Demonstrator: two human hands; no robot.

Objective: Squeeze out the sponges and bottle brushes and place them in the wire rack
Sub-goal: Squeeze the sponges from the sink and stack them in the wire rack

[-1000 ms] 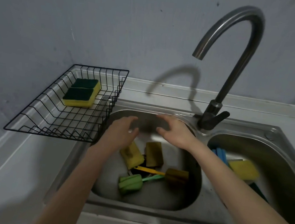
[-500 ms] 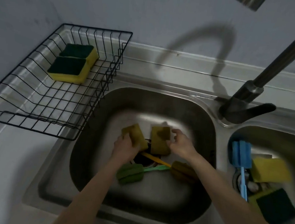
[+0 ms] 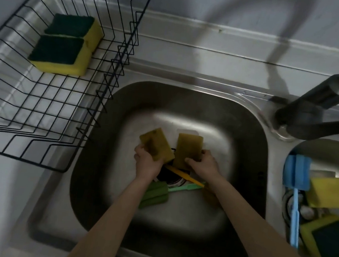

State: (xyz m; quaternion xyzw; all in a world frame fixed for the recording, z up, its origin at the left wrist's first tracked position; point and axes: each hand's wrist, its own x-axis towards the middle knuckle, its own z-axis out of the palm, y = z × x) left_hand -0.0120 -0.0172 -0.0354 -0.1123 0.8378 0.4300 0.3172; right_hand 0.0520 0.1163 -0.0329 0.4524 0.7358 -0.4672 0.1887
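Steel sink holds sponges; hands grip two.

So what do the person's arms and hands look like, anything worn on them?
Both forearms are bare as far as the frame shows: no sleeves, and no gloves on the left hand or right hand. No watch, bracelet or ring is visible, though the dim, slightly blurred picture could hide something small.

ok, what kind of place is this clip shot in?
Most likely a home kitchen, at the sink. A steel double-basin sink with a dark faucet, a black wire rack on the counter holding two sponges, and more sponges and bottle brushes lying in both basins.
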